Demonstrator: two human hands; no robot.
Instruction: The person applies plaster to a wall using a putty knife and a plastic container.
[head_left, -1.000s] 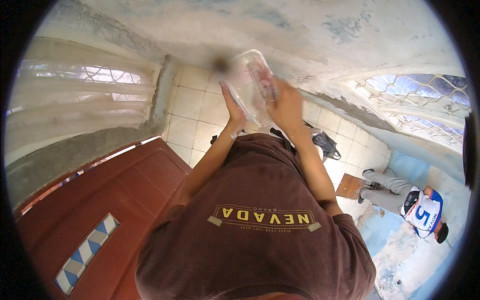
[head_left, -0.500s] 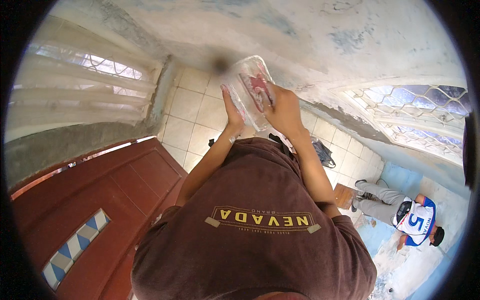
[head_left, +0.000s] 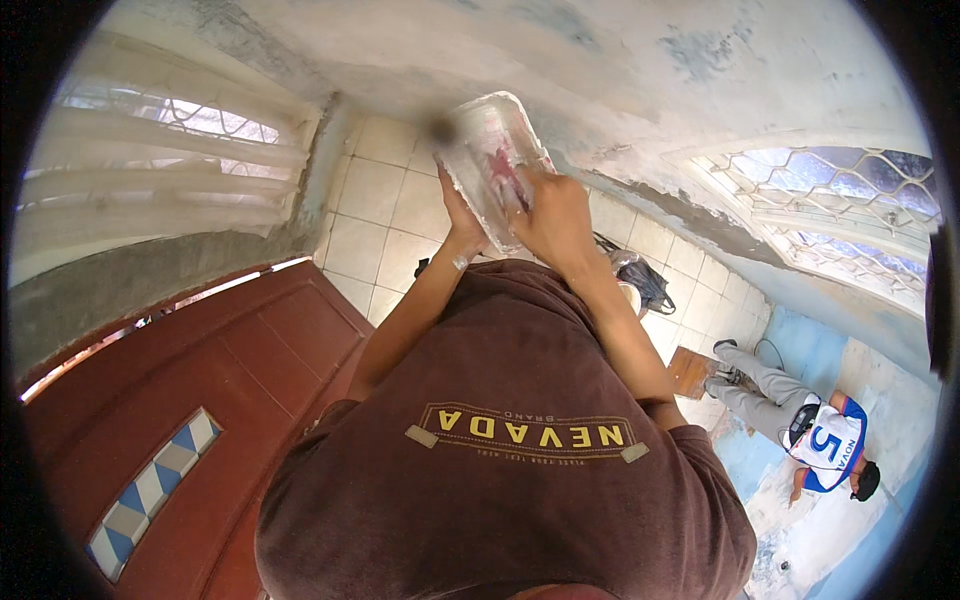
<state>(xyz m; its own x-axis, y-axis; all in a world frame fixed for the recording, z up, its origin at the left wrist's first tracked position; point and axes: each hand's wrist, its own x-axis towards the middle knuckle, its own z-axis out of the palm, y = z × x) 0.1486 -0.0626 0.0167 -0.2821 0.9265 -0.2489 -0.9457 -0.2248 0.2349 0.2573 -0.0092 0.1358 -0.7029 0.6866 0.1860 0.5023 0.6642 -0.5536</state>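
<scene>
A shallow, clear-whitish plastic tray is held up in front of my chest, its inside smeared with white paste and a pink-red patch. My left hand grips it along its left side, with most of the fingers hidden behind the tray. My right hand reaches over the tray's right side, its curled fingers down inside against the pink patch. Something small and dark reddish shows by these fingertips, but its kind cannot be made out.
A patchy plastered wall rises just beyond the tray. A red-brown door stands at left, a grilled window at right. Behind at lower right, a person works near a blue-white wall. A black bag lies on the tiled floor.
The tray has shifted slightly up and left and its inside shows more fully. My right hand has moved deeper over it, fingers lower on the pink patch.
</scene>
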